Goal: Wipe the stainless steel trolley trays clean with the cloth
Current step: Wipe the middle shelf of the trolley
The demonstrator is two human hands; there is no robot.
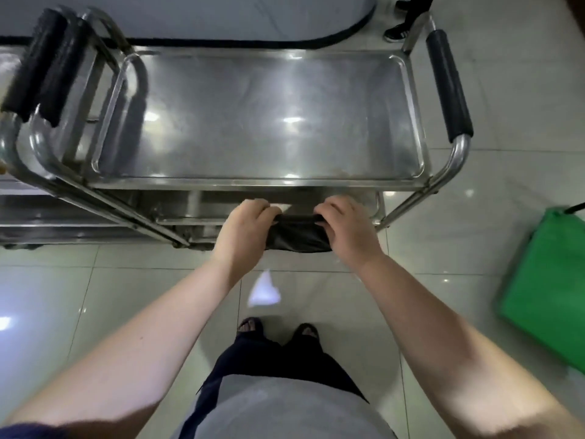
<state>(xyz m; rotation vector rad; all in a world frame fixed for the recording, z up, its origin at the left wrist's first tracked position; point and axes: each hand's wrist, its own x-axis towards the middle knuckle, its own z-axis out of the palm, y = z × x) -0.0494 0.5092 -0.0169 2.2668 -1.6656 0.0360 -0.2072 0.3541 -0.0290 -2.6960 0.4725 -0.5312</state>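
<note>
A stainless steel trolley stands before me; its top tray (pixel 259 122) is bare and shiny. Part of a lower tray (pixel 348 201) shows under the front rail. A dark cloth (pixel 296 234) is stretched between both hands in front of the trolley's near edge, above the floor. My left hand (pixel 242 229) grips the cloth's left end with curled fingers. My right hand (pixel 346 226) grips its right end the same way. The cloth hangs slightly folded below my fingers.
Black padded handles sit at the trolley's right (pixel 448 87) and left (pixel 34 64) ends. A second steel trolley (pixel 47 213) is nested at the left. A green bag (pixel 547 293) lies on the tiled floor at right. Someone's shoe (pixel 395 33) shows at the back.
</note>
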